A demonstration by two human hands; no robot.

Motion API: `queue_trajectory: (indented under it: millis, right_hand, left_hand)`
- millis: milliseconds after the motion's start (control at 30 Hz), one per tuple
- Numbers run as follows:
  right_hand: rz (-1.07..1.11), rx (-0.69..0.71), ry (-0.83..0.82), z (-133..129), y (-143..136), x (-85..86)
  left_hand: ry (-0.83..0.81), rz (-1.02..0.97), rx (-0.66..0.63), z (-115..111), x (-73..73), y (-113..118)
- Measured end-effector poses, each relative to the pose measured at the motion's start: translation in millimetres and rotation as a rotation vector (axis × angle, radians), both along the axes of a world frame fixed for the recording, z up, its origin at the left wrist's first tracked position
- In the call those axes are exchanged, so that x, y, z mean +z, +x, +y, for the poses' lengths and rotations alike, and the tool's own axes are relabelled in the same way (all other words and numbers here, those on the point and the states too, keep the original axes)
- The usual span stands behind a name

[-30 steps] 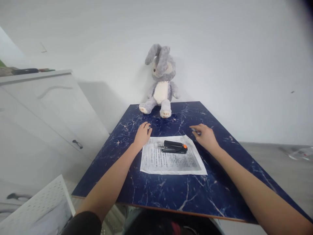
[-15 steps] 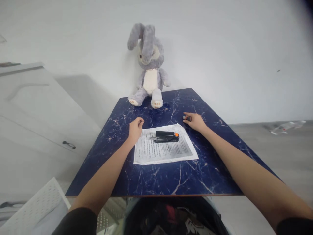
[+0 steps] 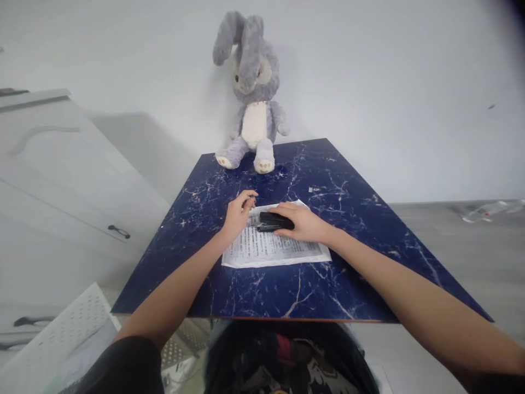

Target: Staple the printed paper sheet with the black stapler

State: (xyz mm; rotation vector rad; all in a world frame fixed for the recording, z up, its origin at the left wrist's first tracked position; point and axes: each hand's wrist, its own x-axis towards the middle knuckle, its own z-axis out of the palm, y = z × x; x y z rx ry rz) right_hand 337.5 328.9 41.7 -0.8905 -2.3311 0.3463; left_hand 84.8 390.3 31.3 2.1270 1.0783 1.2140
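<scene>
A black stapler lies on a printed sheet of paper, its narrow metal end pointing left. My right hand is wrapped over the stapler's right end and hides that part. My left hand hovers by the paper's upper left edge, just beyond the stapler's metal end. Its fingers are curled toward the thumb; a tiny glint shows between the tips, too small to name. Farther back on the table, to the right, sits a small pale item.
A grey plush rabbit sits at the table's far edge against the white wall. White cabinets stand at the left, with a white perforated basket below. Clear plastic lies on the floor at right.
My right hand has put down a small dark object at the back right and moved left onto the stapler. My left hand has shifted right, toward the stapler's metal end. The view has tilted slightly.
</scene>
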Motion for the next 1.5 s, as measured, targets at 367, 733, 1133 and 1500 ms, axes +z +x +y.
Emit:
queue_trajectory:
  millis: [367,733,1133,1500]
  right_hand:
    - [0.048,-0.189,-0.031,3.6,5.8,-11.2]
    - [0.095,-0.288,-0.06,9.6,13.6,-13.8]
    - [0.081,-0.261,-0.068,10.9,11.4,-13.1]
    - [0.06,-0.256,-0.061,11.4,13.9,-15.9]
  left_hand:
    - [-0.005,0.064,-0.009,-1.0,0.5,-1.2]
    - [0.097,0.231,-0.075,-7.3,-7.5,10.3]
    - [0.032,0.277,-0.169,-1.5,-16.9,15.4]
    - [-0.077,0.129,-0.201,1.5,-15.6,11.9]
